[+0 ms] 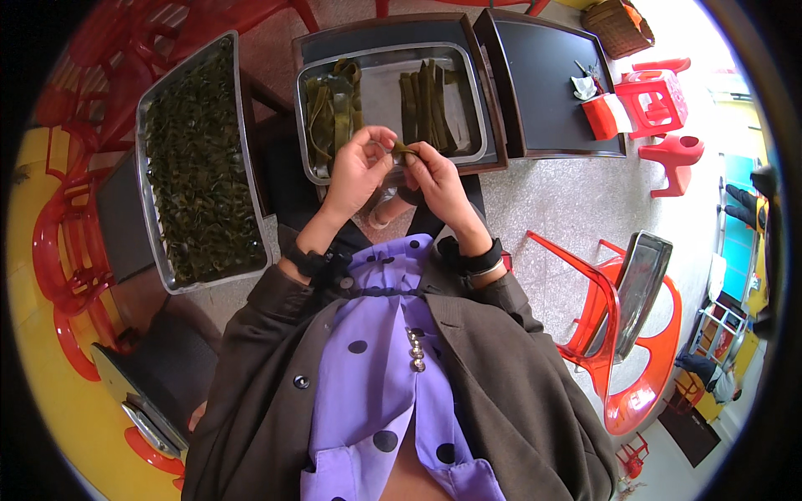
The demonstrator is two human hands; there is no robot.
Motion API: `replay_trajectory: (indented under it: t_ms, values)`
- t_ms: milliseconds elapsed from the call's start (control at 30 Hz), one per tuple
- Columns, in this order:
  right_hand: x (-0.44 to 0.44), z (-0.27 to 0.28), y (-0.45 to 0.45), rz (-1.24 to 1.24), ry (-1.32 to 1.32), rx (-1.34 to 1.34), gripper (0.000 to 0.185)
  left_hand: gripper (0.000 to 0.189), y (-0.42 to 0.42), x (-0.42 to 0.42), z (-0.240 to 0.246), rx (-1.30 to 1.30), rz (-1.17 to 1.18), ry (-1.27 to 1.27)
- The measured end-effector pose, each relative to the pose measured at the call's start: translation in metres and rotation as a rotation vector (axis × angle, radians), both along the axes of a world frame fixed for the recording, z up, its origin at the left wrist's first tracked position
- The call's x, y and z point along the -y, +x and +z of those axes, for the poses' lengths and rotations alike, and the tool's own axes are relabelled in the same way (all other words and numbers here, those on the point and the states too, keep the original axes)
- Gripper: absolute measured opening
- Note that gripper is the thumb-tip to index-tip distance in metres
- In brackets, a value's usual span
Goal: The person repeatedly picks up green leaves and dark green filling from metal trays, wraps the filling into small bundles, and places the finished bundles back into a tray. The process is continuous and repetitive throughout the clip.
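Observation:
A short green kelp strip [404, 149] is bent between my two hands, above the front edge of a metal tray [382, 66]. My right hand [438, 181] pinches it between thumb and forefinger. The curled fingers of my left hand [358, 168] hold its other side, and part of the strip is hidden by them. Inside the tray, a loose heap of wide kelp strips [341, 103] lies on the left. Narrower kelp strips [426, 103] lie side by side on the right, with bare metal between the two groups.
A large tray [268, 250] filled with many small kelp pieces [197, 169] stands at left. To the right is a dark table [551, 81] with a red box [606, 117]. An orange chair [645, 388] bears an upended metal tray [639, 294]. Red chairs [69, 219] line the left.

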State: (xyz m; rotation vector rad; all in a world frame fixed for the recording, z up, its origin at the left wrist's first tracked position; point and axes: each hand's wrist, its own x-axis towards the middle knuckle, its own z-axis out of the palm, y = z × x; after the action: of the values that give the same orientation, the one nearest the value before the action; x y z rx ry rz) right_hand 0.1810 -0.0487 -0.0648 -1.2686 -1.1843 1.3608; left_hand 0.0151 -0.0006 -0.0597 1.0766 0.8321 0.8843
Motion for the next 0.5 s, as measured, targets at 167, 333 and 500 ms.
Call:
replay_trajectory:
  t_ms: [167,333,500]
  values:
    - [0.002,-0.001,0.002,0.13,-0.044,-0.058,0.016,0.009,-0.008,-0.008,0.014,-0.303,0.014,0.462]
    - [0.003,0.002,0.0,0.111,-0.067,-0.192,0.018,0.01,-0.016,-0.009,0.025,-0.421,-0.059,0.51]
    - [0.002,0.011,-0.002,0.026,-0.038,-0.068,0.018,0.008,-0.011,0.001,0.028,-0.331,-0.062,0.332]
